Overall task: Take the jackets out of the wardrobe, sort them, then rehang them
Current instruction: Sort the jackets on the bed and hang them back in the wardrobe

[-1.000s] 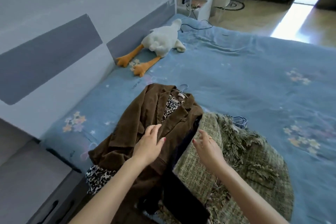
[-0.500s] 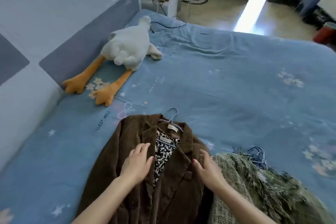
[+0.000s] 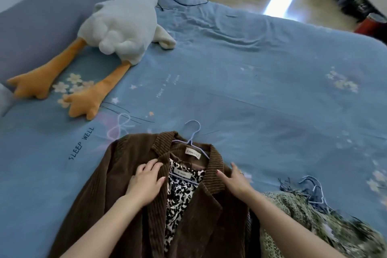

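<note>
The brown corduroy jacket (image 3: 129,205) is lying on the blue bedsheet (image 3: 261,90), collar away; its lapels are being pressed by the left hand (image 3: 145,182) and right hand (image 3: 235,180), fingers flat; the blue wire hanger (image 3: 193,134) is lying just beyond the collar, equally near.

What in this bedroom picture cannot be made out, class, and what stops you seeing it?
Head view only:
- Brown corduroy jacket: hem and sleeve ends cut off by the bottom edge.
- Leopard-print garment: mostly covered by the jacket.
- Green knitted garment: blurred, cut off at the corner.
- Left hand and right hand: palms face down, hidden.
- Plush goose: its head faces away.
</note>
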